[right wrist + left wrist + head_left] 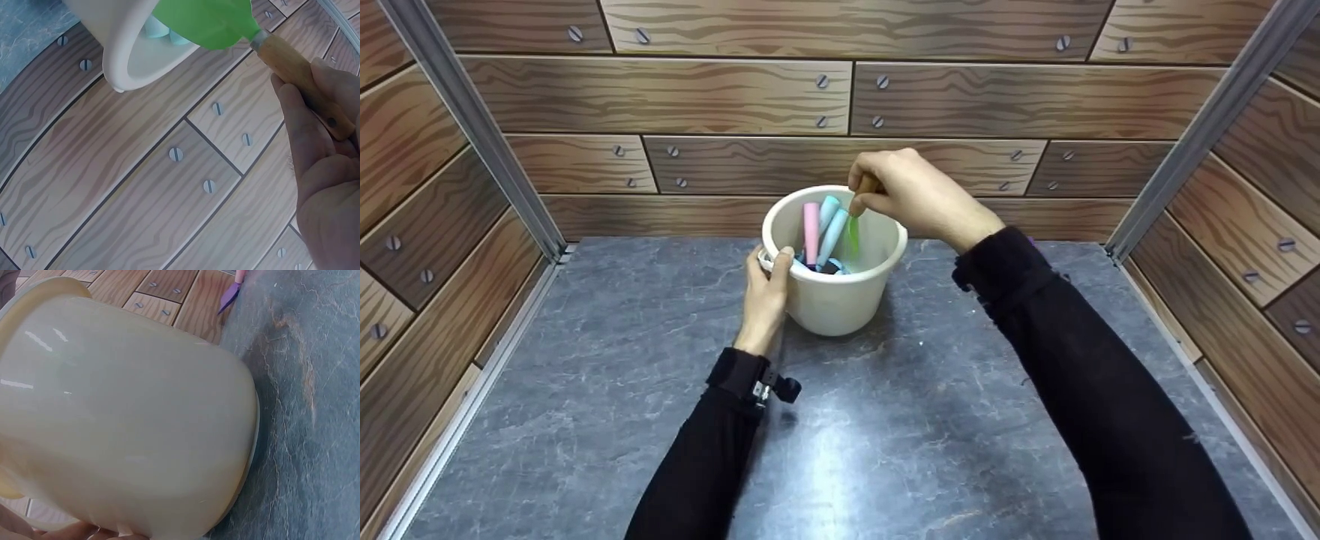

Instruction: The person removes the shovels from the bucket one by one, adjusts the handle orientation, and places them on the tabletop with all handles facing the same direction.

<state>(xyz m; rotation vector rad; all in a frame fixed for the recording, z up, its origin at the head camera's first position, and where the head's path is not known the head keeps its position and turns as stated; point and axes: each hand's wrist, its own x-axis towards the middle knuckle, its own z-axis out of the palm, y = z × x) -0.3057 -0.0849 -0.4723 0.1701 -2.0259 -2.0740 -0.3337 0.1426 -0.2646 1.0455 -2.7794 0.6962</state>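
A cream bucket [840, 304] stands upright against the back of the table. My left hand [766, 292] grips its left side, thumb over the rim, close to the side handle. Above the right part of the opening, my right hand [919, 191] holds a green trowel [208, 22] by its wooden handle [298, 70], blade pointing down into the bucket. Inside the bucket lean a pink handle [811, 225] and light blue handles [832, 234]; their lower ends are partly hidden by the rim. The left wrist view shows mostly the bucket's outer wall, with fingertips [73, 531] at the bottom edge.
A purple-bladed tool [230, 297] with a pink handle lies on the table beyond the bucket; in the head view my right sleeve mostly hides it. Wood-patterned walls [735, 97] with metal corner rails [472, 97] enclose the grey marbled tabletop [607, 360].
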